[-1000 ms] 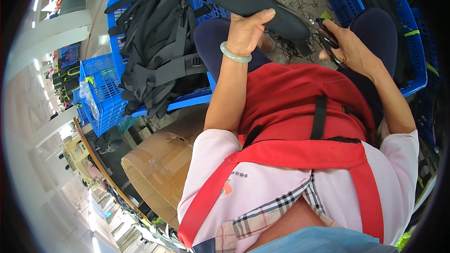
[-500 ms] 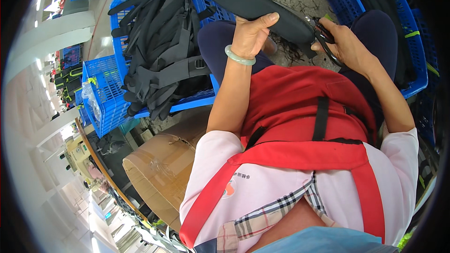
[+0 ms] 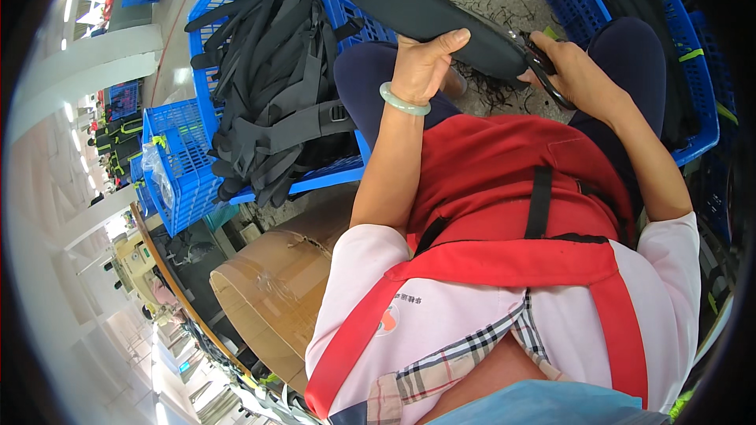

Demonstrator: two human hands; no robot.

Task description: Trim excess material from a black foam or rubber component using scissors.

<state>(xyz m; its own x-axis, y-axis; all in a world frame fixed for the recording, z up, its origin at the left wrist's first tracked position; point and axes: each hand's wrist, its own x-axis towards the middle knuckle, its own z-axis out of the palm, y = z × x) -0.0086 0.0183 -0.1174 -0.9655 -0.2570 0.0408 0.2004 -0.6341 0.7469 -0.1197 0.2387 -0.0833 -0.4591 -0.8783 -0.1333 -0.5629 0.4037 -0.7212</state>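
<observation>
A long black padded strap slants from the top of the view down toward my lap. My left hand, with a pale green bangle at its wrist, is closed on the strap's lower edge, thumb up; part of the fingers is hidden beneath it. In my right hand is a pair of black-handled scissors. Their blades are at the strap's lower right end; whether the blades are apart or closed I cannot tell.
To the left, a blue plastic crate is heaped with black straps. Another blue crate with black pieces stands at the right. Dark thread scraps litter the floor between my knees. A cardboard box sits at my left side.
The dark tail that hung below the strap's end beside the scissors no longer shows. Both hands stay in nearly the same place, still holding the strap and the scissors.
</observation>
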